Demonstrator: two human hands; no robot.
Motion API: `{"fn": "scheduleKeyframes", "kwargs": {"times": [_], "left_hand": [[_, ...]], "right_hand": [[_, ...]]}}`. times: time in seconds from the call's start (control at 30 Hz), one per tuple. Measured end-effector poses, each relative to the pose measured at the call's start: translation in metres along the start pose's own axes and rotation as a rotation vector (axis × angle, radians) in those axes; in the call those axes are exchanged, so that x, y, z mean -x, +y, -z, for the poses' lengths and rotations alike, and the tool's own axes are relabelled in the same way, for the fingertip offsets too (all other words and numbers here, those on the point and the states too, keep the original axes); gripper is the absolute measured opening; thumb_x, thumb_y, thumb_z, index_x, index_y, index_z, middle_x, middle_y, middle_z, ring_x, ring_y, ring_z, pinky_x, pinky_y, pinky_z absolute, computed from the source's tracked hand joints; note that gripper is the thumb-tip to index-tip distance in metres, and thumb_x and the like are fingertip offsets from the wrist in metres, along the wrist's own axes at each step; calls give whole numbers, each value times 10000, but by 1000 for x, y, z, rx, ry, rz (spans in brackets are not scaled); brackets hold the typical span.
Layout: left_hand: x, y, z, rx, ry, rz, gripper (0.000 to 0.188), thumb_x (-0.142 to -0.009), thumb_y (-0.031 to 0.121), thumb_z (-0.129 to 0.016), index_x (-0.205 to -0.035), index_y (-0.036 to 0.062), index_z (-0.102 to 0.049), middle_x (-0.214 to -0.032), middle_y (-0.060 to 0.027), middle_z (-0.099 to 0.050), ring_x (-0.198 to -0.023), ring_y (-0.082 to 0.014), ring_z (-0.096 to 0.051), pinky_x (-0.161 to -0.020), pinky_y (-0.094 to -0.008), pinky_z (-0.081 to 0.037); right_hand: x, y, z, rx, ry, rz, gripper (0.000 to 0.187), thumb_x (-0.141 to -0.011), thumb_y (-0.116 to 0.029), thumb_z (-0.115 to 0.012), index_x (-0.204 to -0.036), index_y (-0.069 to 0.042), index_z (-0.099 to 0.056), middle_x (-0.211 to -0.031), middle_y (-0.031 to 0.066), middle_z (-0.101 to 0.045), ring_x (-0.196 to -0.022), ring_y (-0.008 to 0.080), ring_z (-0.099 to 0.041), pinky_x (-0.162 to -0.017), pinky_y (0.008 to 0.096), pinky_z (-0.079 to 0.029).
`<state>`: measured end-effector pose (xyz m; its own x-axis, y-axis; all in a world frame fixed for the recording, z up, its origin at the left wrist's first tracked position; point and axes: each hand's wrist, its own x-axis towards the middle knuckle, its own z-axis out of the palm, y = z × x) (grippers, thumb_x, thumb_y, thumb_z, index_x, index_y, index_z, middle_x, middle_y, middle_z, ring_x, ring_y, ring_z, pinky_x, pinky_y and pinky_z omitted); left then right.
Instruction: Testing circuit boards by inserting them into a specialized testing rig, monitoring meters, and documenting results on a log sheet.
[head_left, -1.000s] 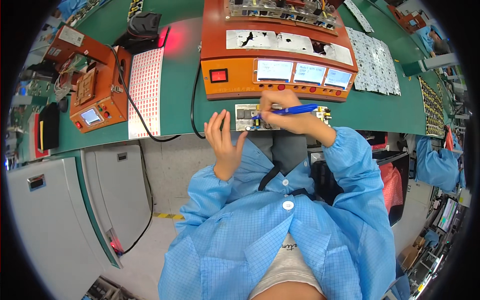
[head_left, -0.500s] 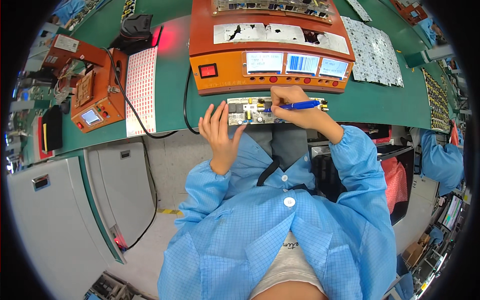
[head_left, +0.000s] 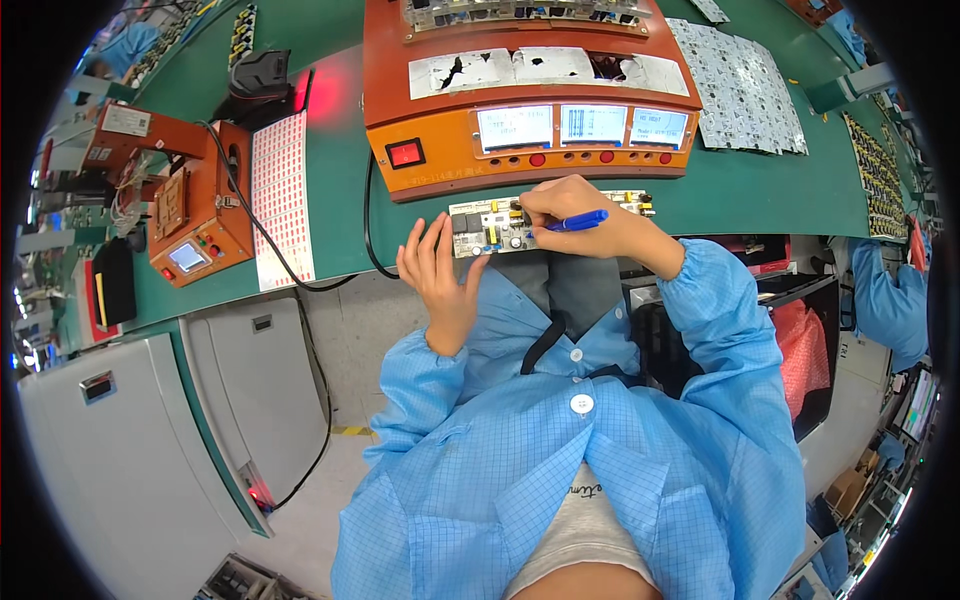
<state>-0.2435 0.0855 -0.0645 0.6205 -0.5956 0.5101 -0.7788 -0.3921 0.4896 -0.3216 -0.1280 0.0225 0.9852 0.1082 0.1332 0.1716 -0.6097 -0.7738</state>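
A long, narrow circuit board (head_left: 467,224) lies near the front edge of the green bench, crowded with yellow, black and silver components. My left hand (head_left: 441,285) rests at its left end, fingers stretched out and apart, with the thumb by the near edge. Closed around a blue pen (head_left: 582,220) is my right hand (head_left: 590,230), over the middle of the board. The pen slants down to the left; my fingers hide its tip, so I cannot tell whether it touches the board.
Behind the board stands an orange tester (head_left: 435,170) with three lit screens. To the left are a smaller orange device (head_left: 205,225), a sheet of red-marked labels (head_left: 282,190), a black scanner (head_left: 262,75) and a black cable (head_left: 368,215). White board panels (head_left: 745,90) lie right.
My right hand has turned, and the pen's visible end has shifted left and slightly down. The left hand stays at the board's left end. The view has shifted slightly.
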Motion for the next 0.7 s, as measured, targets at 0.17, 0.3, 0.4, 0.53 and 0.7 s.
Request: {"fn": "scheduleKeyframes", "kwargs": {"times": [0.17,0.3,0.4,0.53,0.7], "left_hand": [[-3,5,4,13,-10,1,684,-740,260,-738,-1311,20,-448,-1321,-90,-475,-1290,-299,-348,-1052,-482,-176],[-12,8,17,61,-43,-44,727,-717,260,-755,-1318,4,-437,-1338,-104,-461,-1294,-314,-344,-1040,-464,-233],[-27,6,29,40,-153,-108,707,-699,215,-767,-1299,1,-459,-1319,-117,-479,-1262,-309,-394,-1008,-424,-308],[-39,2,37,59,-238,-148,637,-689,148,-763,-1258,14,-510,-1268,-113,-524,-1230,-304,-438,-986,-397,-352],[-48,-3,40,89,-287,-160,602,-656,134,-780,-1199,21,-546,-1262,-96,-539,-1230,-302,-447,-991,-397,-360]], "right_hand": [[5,1,3,-43,19,10,206,-701,-111,-606,-664,-3,-435,-619,119,-473,-570,256,-495,-545,345,-385],[33,2,28,-272,174,-141,180,-709,-100,-603,-667,-5,-455,-644,82,-514,-603,184,-513,-572,296,-405],[56,9,54,-168,274,-165,155,-722,-78,-581,-671,2,-460,-668,75,-531,-624,158,-511,-580,282,-407],[77,14,55,-144,193,-299,157,-715,-88,-573,-667,3,-453,-664,80,-528,-593,157,-490,-558,287,-394],[77,14,44,-48,104,-159,195,-703,-107,-602,-676,10,-448,-630,113,-480,-571,235,-493,-541,333,-379]]}}
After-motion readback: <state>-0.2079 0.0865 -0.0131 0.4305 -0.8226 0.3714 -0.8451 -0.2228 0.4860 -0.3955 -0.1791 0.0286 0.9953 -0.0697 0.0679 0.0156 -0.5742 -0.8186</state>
